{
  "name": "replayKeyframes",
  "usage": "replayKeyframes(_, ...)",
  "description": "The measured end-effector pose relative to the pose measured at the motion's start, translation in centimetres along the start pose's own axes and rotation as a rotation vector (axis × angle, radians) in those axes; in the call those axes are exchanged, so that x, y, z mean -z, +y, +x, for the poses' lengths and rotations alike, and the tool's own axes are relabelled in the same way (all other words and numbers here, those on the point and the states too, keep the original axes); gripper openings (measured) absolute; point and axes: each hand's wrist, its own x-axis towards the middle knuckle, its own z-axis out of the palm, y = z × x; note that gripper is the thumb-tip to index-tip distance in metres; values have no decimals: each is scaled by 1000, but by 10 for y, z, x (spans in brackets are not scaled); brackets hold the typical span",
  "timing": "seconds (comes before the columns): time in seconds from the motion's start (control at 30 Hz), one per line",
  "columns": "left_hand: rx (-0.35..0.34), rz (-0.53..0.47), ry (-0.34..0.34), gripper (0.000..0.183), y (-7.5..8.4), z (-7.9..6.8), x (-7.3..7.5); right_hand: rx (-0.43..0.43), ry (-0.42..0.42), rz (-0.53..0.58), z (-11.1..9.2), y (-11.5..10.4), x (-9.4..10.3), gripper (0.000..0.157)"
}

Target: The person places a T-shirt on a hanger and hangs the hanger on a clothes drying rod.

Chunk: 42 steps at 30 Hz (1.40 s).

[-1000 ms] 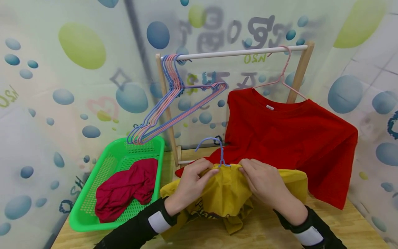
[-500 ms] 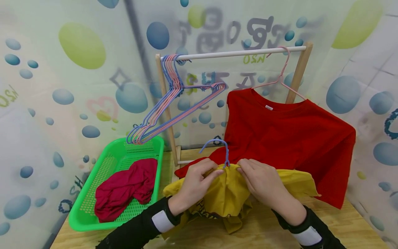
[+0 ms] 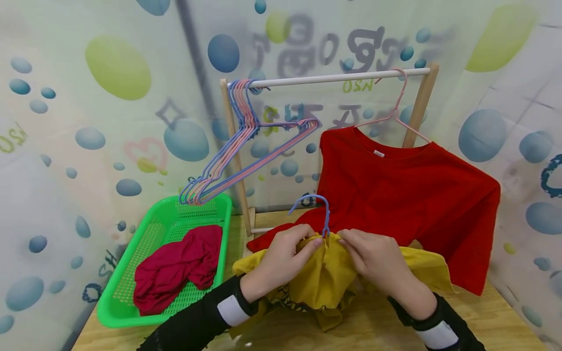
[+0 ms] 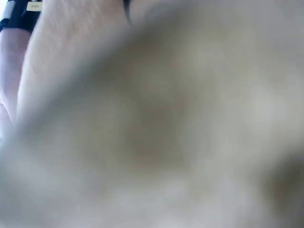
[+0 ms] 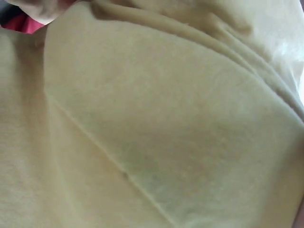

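Note:
In the head view a yellow T-shirt (image 3: 325,278) with dark lettering hangs bunched between both hands, above the tabletop. A blue hanger (image 3: 327,214) pokes its hook up out of the collar; the rest of it is hidden inside the cloth. My left hand (image 3: 285,263) pinches the collar edge to the left of the hook. To the right of the hook, my right hand (image 3: 379,261) grips the same edge, thumb below. Blurred cloth fills most of the left wrist view; yellow fabric folds (image 5: 156,104) fill the right wrist view.
A rack (image 3: 351,77) stands behind, with several blue and pink hangers (image 3: 243,126) bunched at its left. On its right a red T-shirt (image 3: 395,185) hangs from a pink hanger (image 3: 397,105). A green basket (image 3: 114,292) at left holds a dark red garment (image 3: 180,268).
The blue hook has shifted a little to the right and turned slightly. Both hands keep their hold on the collar, the left one having moved slightly rightward.

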Motion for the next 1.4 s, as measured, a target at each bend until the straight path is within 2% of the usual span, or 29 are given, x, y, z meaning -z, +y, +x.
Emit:
replayKeyframes(0.1,-16,82,-32,31,0,3,2,-9,16,1,-3,3,-1,39)
replayKeyframes(0.23,-56,175,-34,35,-1,3,8,-26,32,1,-8,6,-3,40)
replayKeyframes(0.33,-69,206,-2,32,0,-1,15,-39,39,0,-11,8,-2,42)
replayKeyframes(0.5,-43,235,108,26,0,-13,33,-53,29,4,-13,12,1,37)
replayKeyframes(0.6,24,268,152,32,-2,-27,47,-59,32,4,-14,14,2,30)
replayKeyframes(0.67,101,295,151,39,-2,-38,56,-64,36,5,-15,15,3,26)
replayKeyframes(0.77,230,373,120,56,-4,-58,66,-69,42,10,-17,17,3,19)
replayKeyframes(0.87,343,471,64,75,-5,-77,69,-69,42,10,-18,18,4,13)
replayKeyframes(0.93,372,542,27,84,-5,-90,69,-72,43,11,-19,19,4,14)
replayKeyframes(1.0,369,586,12,86,-5,-100,66,-75,49,10,-20,20,4,23)
replayKeyframes(1.07,339,614,16,80,-7,-108,63,-81,54,10,-20,22,5,32)
replayKeyframes(1.13,303,619,38,67,-9,-112,60,-85,57,13,-21,23,5,35)
replayKeyframes(1.27,269,597,84,39,-18,-111,58,-88,54,36,-21,25,8,19)
replayKeyframes(1.33,269,587,98,30,-22,-107,60,-93,56,51,-22,26,9,12)
replayKeyframes(1.4,247,572,129,24,-25,-102,63,-102,57,69,-23,27,11,12)
